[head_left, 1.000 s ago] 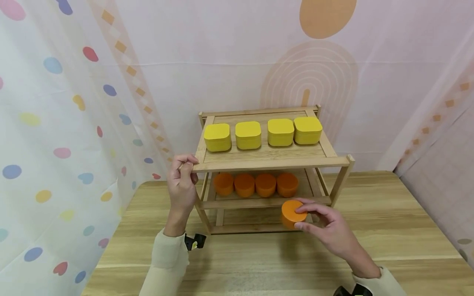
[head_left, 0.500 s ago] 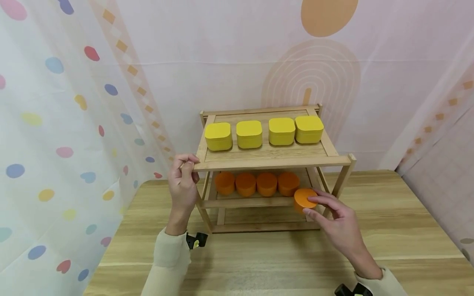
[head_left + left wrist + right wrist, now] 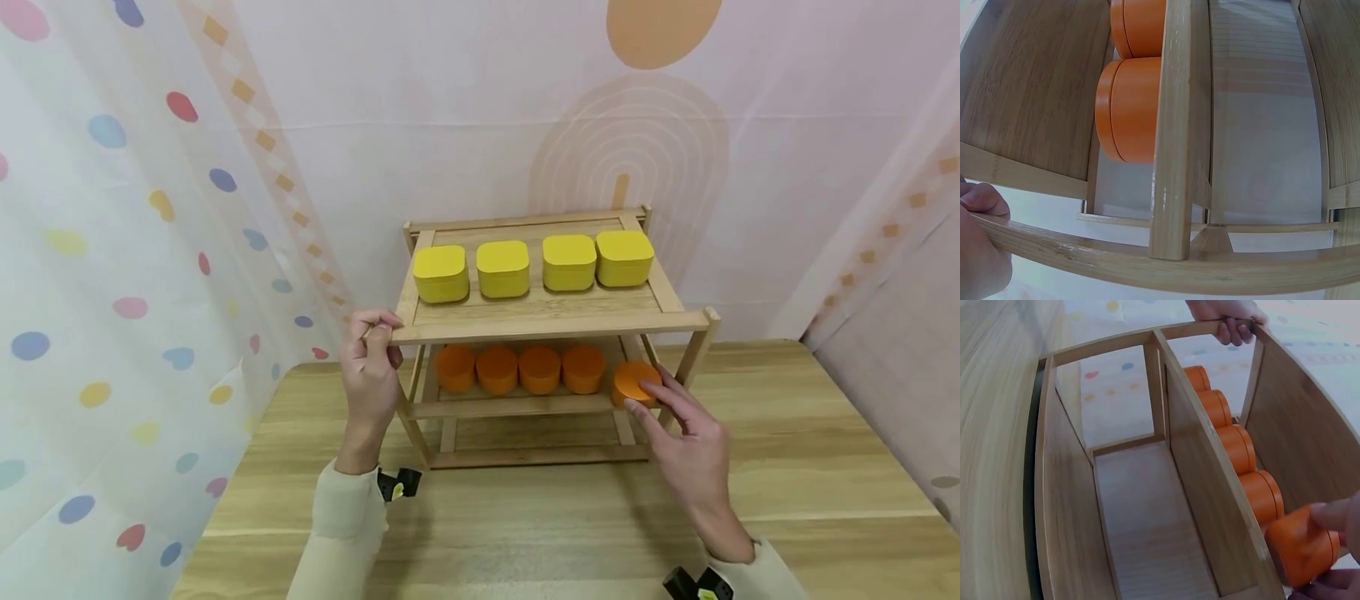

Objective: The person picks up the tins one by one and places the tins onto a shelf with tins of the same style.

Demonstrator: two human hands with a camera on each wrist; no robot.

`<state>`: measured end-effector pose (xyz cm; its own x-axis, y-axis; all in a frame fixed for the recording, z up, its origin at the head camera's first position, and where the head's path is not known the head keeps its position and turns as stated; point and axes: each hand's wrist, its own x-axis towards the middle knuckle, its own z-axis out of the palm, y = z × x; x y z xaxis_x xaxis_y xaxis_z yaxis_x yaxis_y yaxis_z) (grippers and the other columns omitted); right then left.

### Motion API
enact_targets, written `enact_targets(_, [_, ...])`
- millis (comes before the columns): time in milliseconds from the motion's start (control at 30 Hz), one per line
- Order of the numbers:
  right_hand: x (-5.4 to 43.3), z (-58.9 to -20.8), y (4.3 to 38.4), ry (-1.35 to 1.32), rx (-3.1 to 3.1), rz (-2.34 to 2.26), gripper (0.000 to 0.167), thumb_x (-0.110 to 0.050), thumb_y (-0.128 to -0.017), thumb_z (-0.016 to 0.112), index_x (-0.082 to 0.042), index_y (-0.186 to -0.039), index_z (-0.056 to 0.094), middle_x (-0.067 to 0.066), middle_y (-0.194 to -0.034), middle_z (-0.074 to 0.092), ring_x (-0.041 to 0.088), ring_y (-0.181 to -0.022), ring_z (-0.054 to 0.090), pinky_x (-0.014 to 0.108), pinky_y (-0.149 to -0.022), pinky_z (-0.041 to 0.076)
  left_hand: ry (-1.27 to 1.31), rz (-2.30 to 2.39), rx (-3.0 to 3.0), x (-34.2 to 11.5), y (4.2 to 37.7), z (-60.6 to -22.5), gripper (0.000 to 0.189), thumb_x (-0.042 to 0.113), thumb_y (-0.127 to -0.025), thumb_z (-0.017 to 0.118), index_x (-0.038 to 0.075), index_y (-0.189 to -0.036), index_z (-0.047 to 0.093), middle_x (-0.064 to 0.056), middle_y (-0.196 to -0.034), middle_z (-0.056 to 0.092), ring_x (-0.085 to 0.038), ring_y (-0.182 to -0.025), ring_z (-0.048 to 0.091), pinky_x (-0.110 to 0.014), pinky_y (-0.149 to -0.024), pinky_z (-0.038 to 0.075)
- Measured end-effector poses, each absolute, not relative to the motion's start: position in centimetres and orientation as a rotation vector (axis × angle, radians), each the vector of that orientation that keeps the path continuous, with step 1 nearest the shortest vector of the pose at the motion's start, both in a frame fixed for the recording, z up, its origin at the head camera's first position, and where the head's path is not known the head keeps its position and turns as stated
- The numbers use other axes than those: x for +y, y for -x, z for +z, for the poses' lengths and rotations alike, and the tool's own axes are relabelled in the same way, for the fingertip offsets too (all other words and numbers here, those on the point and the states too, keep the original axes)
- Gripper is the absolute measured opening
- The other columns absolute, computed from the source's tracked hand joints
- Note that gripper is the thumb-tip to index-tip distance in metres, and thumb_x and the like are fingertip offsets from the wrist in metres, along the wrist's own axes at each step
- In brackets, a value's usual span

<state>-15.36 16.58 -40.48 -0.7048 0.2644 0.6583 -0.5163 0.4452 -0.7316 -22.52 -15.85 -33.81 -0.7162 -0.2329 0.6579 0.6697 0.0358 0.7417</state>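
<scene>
A three-tier wooden shelf [image 3: 540,327] stands on the table. My left hand [image 3: 370,367] grips the left front corner of its top tier, fingers curled round the wood. In my right hand [image 3: 690,450], an orange round box [image 3: 633,382] is pinched between thumb and fingers at the right end of the middle tier. To its left, several more orange round boxes [image 3: 497,372] form a row on that tier, also seen as orange boxes [image 3: 1238,450] in the right wrist view. Whether the held box touches the tier I cannot tell.
Several yellow rounded-square boxes [image 3: 503,271] stand in a row on the top tier. The bottom tier [image 3: 536,438] lies under the row of orange boxes. A right front post [image 3: 688,367] rises close by my right hand. Patterned cloth [image 3: 420,108] hangs behind the table [image 3: 525,533].
My right hand has carried the orange round box up, right and inward, from in front of the shelf to the middle tier's right end. The left hand keeps its grip on the corner.
</scene>
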Motion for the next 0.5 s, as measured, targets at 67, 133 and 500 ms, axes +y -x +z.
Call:
enact_targets(67, [16.2, -40.4, 15.6, -0.203, -1.949, 1.286, 0.03, 0.009, -0.075, 0.08, 0.006, -0.104, 0.074, 0.027, -0.124, 0.063, 0.034, -0.117, 0.063, 0.009, -0.093, 0.042, 0.446, -1.751, -1.666, -15.9, 22.5, -33.8, 0.021, 0.008, -0.099, 0.041, -0.009, -0.093, 0.053, 0.0, -0.068, 0.044, -0.011, -0.051, 0.04, -0.02, -0.048, 0.034])
enact_targets(133, [15.8, -40.3, 15.9, -0.198, -1.947, 1.249, 0.03, 0.006, -0.075, 0.08, 0.006, -0.104, 0.074, 0.028, -0.124, 0.063, 0.042, -0.115, 0.061, 0.007, -0.094, 0.041, 0.44, -1.744, -1.672, -16.0, 22.5, -33.7, 0.021, 0.008, -0.098, 0.041, -0.009, -0.093, 0.053, 0.0, -0.069, 0.045, -0.011, -0.052, 0.04, -0.02, -0.048, 0.034])
enact_targets(500, [14.9, -40.6, 17.3, -0.196, -1.924, 1.073, 0.026, 0.005, -0.077, 0.08, 0.006, -0.102, 0.073, 0.028, -0.121, 0.064, 0.034, -0.082, 0.07, 0.003, -0.074, 0.044, 0.46, -1.785, -1.648, -15.9, 22.6, -33.9, 0.02, 0.007, -0.098, 0.041, -0.008, -0.091, 0.054, -0.001, -0.083, 0.049, -0.01, -0.052, 0.039, -0.02, -0.049, 0.035])
